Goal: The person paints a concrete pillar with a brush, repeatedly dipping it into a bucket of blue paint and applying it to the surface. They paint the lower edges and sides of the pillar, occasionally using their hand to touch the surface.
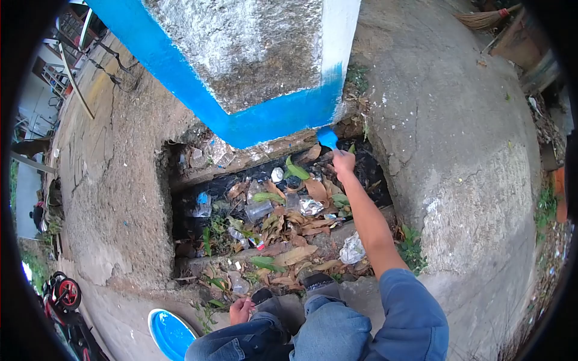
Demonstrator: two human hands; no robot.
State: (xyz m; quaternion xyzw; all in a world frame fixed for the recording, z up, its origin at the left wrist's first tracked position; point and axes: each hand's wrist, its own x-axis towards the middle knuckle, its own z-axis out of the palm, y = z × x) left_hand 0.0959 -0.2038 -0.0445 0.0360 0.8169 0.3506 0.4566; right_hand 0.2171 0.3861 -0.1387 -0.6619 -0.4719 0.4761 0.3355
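Gripping paintbrush [327,138] in wrapped right hand [344,163], nearer the pillar [271,123], handle slanting away from its base, with left hand [241,310] half-curled farther off, contents unclear.

I'm getting even, soft daylight over the whole feed, looks diffuse from above; no hard shadows on the concrete [463,150]. Darkest zone is the trench [180,207] mid-frame: its left side and corners drop near black, detail lost. Foil [311,207] in there throws small glints. White strip on the pillar [342,30], top centre, is very bright. Small blown-out patch at lower left edge. Heavy fisheye: ground bows at both sides, motorbike [66,295] at lower left bent and soft. Black vignette eats all four corners. Centre reads reasonably sharp, brush [327,138] outline included.
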